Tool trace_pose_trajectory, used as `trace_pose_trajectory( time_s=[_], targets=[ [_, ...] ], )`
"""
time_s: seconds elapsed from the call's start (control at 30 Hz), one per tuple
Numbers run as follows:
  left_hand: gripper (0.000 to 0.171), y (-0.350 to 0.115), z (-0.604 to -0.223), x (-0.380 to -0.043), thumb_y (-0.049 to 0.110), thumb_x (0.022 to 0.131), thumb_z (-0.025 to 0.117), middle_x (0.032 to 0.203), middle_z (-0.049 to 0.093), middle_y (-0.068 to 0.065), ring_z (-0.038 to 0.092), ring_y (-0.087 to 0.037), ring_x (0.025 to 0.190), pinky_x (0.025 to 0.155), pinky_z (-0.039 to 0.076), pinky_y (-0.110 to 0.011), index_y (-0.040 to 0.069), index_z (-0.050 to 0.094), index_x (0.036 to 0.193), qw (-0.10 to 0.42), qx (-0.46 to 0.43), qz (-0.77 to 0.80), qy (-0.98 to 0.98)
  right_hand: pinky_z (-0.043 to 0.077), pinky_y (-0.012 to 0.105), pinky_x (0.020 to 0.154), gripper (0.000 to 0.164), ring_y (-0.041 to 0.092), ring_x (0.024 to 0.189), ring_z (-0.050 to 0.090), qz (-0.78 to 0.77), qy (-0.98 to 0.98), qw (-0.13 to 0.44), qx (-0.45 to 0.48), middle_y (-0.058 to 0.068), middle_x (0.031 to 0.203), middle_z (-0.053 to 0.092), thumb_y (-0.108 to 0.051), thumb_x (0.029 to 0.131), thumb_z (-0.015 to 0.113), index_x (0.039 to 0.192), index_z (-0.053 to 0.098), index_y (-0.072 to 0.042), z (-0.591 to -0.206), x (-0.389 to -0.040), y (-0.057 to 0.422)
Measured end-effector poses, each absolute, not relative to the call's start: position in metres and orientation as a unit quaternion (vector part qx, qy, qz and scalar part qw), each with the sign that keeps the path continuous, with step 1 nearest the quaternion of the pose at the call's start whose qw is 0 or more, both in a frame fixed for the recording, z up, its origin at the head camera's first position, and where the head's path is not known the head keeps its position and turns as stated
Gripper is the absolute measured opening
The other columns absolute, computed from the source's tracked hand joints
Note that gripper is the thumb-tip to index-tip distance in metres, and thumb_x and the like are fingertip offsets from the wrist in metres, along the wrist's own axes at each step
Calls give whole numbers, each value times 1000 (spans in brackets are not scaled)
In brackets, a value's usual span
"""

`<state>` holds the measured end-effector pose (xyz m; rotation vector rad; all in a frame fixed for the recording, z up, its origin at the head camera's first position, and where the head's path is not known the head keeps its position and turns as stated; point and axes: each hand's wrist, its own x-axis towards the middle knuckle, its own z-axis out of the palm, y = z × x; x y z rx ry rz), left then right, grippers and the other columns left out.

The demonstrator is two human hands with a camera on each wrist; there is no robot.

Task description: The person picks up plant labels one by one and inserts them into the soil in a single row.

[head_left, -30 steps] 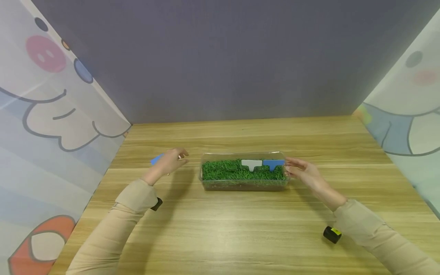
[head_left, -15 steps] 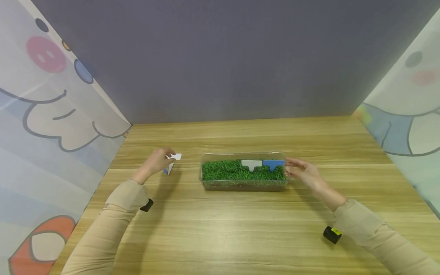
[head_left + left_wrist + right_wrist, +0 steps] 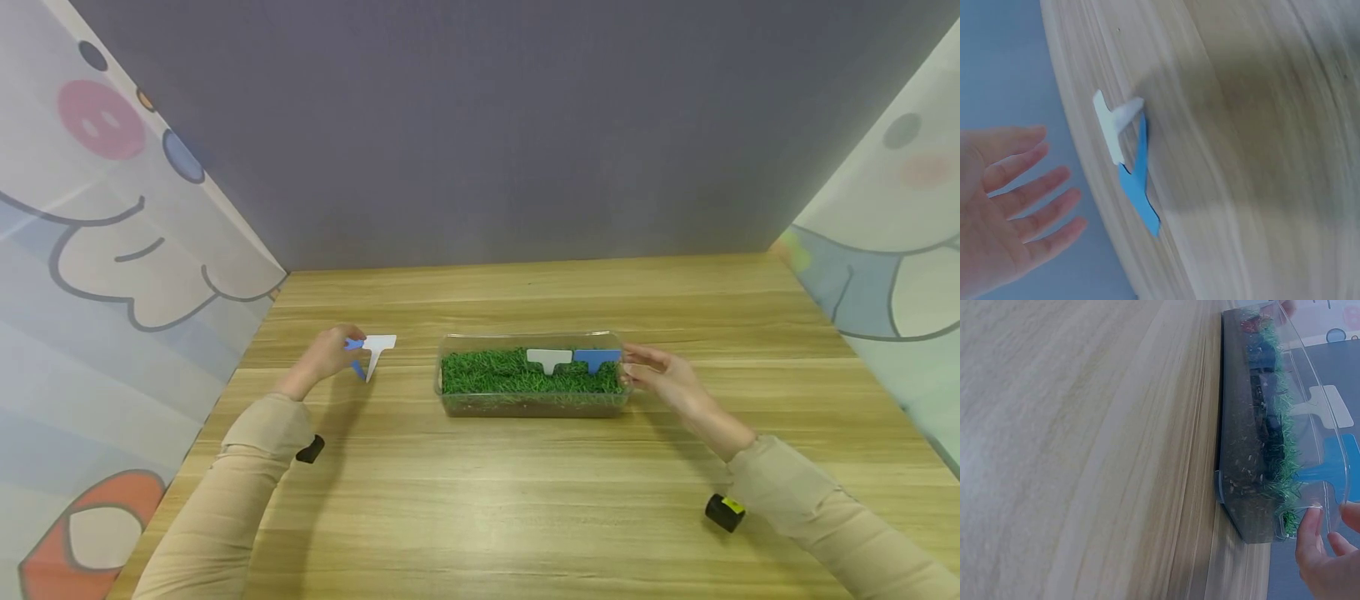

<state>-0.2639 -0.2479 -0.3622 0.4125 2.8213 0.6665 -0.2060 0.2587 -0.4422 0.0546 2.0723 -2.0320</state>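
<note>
On the left of the table lie a white T-shaped plant label (image 3: 379, 342) and a blue plant label (image 3: 355, 343), their stems converging. My left hand (image 3: 322, 357) is over the blue one and hides part of it in the head view. In the left wrist view that hand (image 3: 1010, 219) has spread, extended fingers, with nothing between them. My right hand (image 3: 671, 383) touches the right end of a clear planter box (image 3: 536, 407) filled with green artificial grass (image 3: 487, 371). A second white label (image 3: 549, 358) and a second blue label (image 3: 597, 358) stand upright in the grass.
The wooden table (image 3: 480, 500) ends at a grey back wall (image 3: 510, 133). Cartoon-printed panels (image 3: 97, 217) flank it on both sides. Black wrist devices (image 3: 724, 512) hang below the sleeves.
My left hand has drawn back to the left, uncovering the white label and the stems of both loose labels. My right hand and the planter box have stayed in place.
</note>
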Motion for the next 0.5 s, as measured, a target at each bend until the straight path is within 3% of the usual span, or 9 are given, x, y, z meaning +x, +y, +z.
trace_pose_trajectory(
  time_s=[0.5],
  targets=[
    [38,-262,-373,-273,4,86,52,118,42,-38,42,-51,106,82,42,-55,-13,42,119,140,97,237,956,48,23,79,78,10,89,61,-686,718,116,24,3,115,56,-39,70,70,131,39,-3,-441,-205,258]
  ],
)
